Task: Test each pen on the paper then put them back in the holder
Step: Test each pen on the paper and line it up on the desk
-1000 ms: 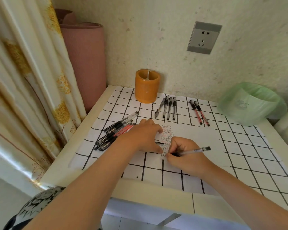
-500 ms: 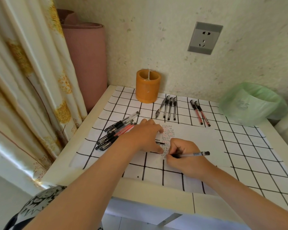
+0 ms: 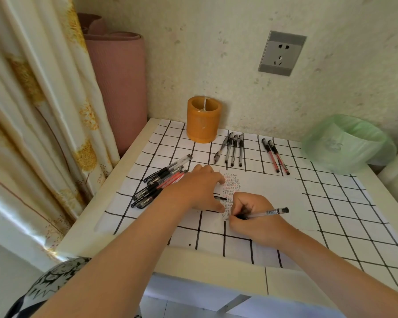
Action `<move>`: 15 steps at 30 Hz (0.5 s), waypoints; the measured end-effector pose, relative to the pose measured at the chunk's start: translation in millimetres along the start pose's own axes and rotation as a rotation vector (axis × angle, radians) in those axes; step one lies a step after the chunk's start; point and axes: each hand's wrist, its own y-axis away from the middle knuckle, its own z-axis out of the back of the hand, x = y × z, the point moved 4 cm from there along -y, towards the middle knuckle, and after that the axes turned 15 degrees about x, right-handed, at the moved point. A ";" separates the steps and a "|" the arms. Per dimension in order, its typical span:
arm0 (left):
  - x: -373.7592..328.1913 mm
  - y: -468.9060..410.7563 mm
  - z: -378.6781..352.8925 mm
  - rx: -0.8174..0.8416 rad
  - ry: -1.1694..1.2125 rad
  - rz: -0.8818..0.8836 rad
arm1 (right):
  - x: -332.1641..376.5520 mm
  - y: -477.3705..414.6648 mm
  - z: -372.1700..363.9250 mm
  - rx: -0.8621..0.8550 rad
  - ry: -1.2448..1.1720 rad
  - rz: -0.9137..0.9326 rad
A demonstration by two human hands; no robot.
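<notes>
Head view, nearest: right hand (image 3: 255, 216) pinches a clear pen (image 3: 267, 212), tip on the paper (image 3: 274, 189) amid test marks. Left hand (image 3: 198, 189), fingers flat and together, pins the sheet. Left, a pen pile (image 3: 161, 182) waits; farther, six sorted pens (image 3: 233, 149) lie in rows. I judge nothing is returned yet, since the far holder (image 3: 203, 119) looks empty.

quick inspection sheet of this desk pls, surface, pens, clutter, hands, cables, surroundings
surface: table under a checked cloth
job's things: paper bears rows of marks; orange holder upright by the wall, no pens sticking out; pen pile at left; row of four pens and two red pens behind the paper
clutter: green bag at right
hands: left hand rests on the paper; right hand grips a pen, tip on the paper
cables: nothing seen
surroundings: wall socket, curtain, pink roll
</notes>
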 end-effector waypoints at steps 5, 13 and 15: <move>0.7 -0.7 0.1 0.000 -0.004 0.001 | 2.7 0.2 0.7 0.018 -0.022 -0.032; 0.6 5.7 3.4 -0.016 0.009 -0.037 | 2.6 6.6 21.6 -0.261 -0.431 -0.126; 3.2 8.4 4.4 -0.020 0.039 -0.045 | 7.9 8.0 25.7 -0.263 -0.328 -0.133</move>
